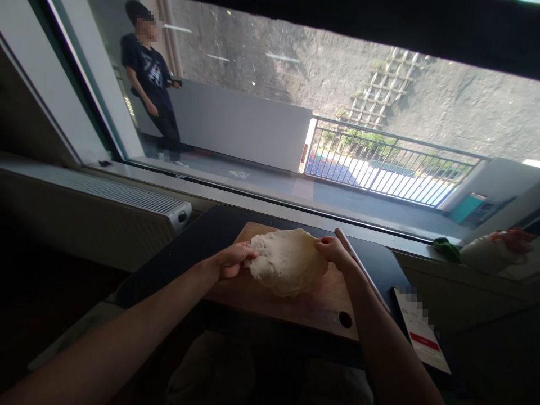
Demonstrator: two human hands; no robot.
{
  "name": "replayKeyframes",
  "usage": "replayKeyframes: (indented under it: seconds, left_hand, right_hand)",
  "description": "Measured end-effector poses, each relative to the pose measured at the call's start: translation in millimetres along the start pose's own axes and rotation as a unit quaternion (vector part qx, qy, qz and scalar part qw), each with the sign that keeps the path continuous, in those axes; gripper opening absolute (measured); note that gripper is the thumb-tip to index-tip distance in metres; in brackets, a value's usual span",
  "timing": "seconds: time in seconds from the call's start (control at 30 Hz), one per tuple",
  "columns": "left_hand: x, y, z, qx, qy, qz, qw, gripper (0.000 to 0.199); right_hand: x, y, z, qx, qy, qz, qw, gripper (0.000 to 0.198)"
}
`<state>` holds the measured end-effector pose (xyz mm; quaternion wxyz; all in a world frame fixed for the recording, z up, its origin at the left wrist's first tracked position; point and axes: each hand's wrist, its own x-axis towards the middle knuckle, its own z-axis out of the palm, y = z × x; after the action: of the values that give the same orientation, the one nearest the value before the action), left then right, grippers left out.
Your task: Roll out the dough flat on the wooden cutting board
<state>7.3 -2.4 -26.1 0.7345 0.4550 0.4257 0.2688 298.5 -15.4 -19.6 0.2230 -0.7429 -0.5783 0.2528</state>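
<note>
A flat, roughly round sheet of dough (289, 263) is stretched between my two hands above a wooden cutting board (287, 306). My left hand (233, 260) pinches its left edge, thumb on top. On the opposite side, my right hand (335, 253) grips the upper right edge between thumb and fingers. The dough looks pale, uneven and slightly lumpy near the left. Whether its underside touches the board, I cannot tell. Just beyond my right hand lies a thin rolling pin (343, 241), partly hidden behind my forearm.
The board rests on a dark table (181, 256). A phone (422, 332) with a lit screen lies at the table's right edge. Left stands a radiator (105, 194). A window sill (270, 208) runs behind the table; outside, a person (154, 84) stands on a walkway.
</note>
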Motion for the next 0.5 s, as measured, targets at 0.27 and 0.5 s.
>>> replayKeyframes:
  seconds: [0.27, 0.5]
  left_hand:
    - [32, 25, 2, 0.157, 0.158, -0.038, 0.974, 0.027]
    - [26, 9, 14, 0.244, 0.206, 0.023, 0.947, 0.026]
  right_hand:
    - [-5, 5, 30, -0.085, 0.103, -0.005, 0.991, 0.031]
    - [1, 20, 18, -0.124, 0.112, -0.066, 0.984, 0.025]
